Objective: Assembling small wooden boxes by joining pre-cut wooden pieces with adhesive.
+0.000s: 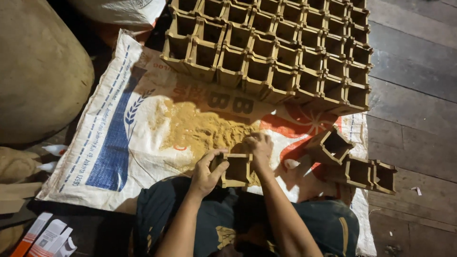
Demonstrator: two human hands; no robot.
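Both hands close around one small open-topped wooden box [236,169], square in plan with thin, flat, pale-brown walls, held just above the person's lap at the near edge of the woven plastic sack [119,143]. The left hand [205,172] clamps its left wall, thumb hooked over the rim; the right hand [259,148] curls tight over the far right corner. Behind the box lies a loose heap of fine yellow sawdust [204,128] — grainy, powdery, spread thin at its edges. Further back stands a stacked grid of like boxes [285,52], and three more boxes [354,166] lie tipped to the right on dark, rough floor planks [419,119]
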